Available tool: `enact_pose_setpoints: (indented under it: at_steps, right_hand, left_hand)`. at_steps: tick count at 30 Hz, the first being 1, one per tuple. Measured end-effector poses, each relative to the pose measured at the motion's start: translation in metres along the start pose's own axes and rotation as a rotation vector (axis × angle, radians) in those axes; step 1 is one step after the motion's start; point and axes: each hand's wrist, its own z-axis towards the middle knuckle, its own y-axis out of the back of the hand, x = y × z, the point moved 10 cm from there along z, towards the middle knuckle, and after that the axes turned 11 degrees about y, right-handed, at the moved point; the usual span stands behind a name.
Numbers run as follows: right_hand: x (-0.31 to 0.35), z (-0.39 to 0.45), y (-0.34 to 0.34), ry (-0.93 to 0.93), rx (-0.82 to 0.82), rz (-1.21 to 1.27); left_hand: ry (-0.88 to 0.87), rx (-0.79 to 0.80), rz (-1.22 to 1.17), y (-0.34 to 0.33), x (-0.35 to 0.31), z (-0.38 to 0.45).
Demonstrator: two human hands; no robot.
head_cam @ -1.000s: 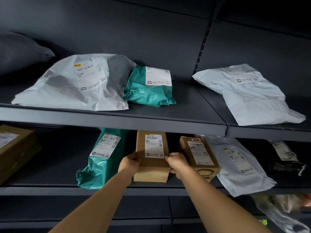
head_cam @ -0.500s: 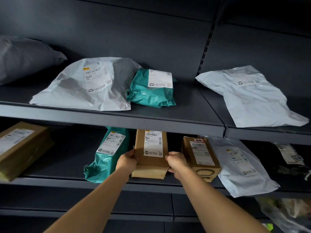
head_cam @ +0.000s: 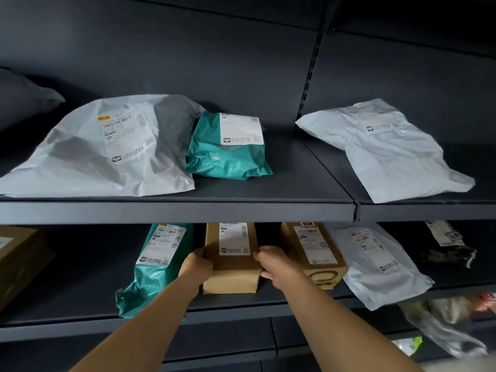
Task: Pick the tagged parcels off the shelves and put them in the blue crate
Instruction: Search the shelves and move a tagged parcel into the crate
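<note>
A narrow brown cardboard parcel point(head_cam: 230, 275) with a white label lies on the lower shelf point(head_cam: 80, 315), its far end under the upper shelf's lip. My left hand point(head_cam: 196, 267) grips its left side and my right hand point(head_cam: 276, 267) grips its right side. A teal bag parcel point(head_cam: 153, 269) with a yellow-tagged label lies just left of it. Right of it sit a second brown box point(head_cam: 316, 253) and a white bag parcel point(head_cam: 375, 267). No blue crate is in view.
On the upper shelf point(head_cam: 177, 210) lie a large white bag point(head_cam: 88, 157), a teal bag point(head_cam: 228, 149) and another white bag point(head_cam: 389, 149). A brown box point(head_cam: 18, 259) sits at the far left below. Clear plastic bags point(head_cam: 442, 326) hang low right.
The view has shifted, so the shelves sit lower and further left in frame. Both hands keep their hold on the brown parcel, which now reaches further under the upper shelf's lip.
</note>
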Motion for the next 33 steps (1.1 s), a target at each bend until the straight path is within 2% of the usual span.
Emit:
enact_pose_setpoints:
  at_steps: [3,6,8,11,15,19,24,28,33]
  right_hand:
    - [0.003,0.008,0.012,0.034,-0.034,-0.029]
    - [0.010,0.020,0.039,0.109,-0.125,-0.048]
    - [0.019,0.027,0.067,0.179,-0.192,-0.096]
    - [0.028,0.032,0.115,0.242,-0.278,-0.162]
    - [0.020,0.039,0.172,0.277,-0.311,-0.242]
    - [-0.002,0.051,0.206,0.238,-0.282,-0.313]
    - [-0.035,0.066,0.203,0.122,-0.137,-0.267]
    - [-0.052,0.075,0.193,0.058,-0.032,-0.235]
    - [-0.054,0.082,0.191,0.068,0.005,-0.220]
  left_hand:
    - [-0.046,-0.120,0.173,0.003,-0.016,-0.006]
    - [-0.198,-0.258,0.374,-0.004,-0.048,-0.025]
    - [-0.299,-0.296,0.449,-0.019,-0.071,-0.036]
    - [-0.394,-0.289,0.431,-0.048,-0.099,-0.049]
    - [-0.462,-0.220,0.362,-0.097,-0.123,-0.073]
    - [-0.360,-0.079,0.360,-0.149,-0.121,-0.080]
    - [-0.150,0.086,0.278,-0.190,-0.104,-0.073]
    - [-0.049,0.126,0.139,-0.204,-0.095,-0.066]
    - [0.046,0.136,-0.021,-0.205,-0.087,-0.060]
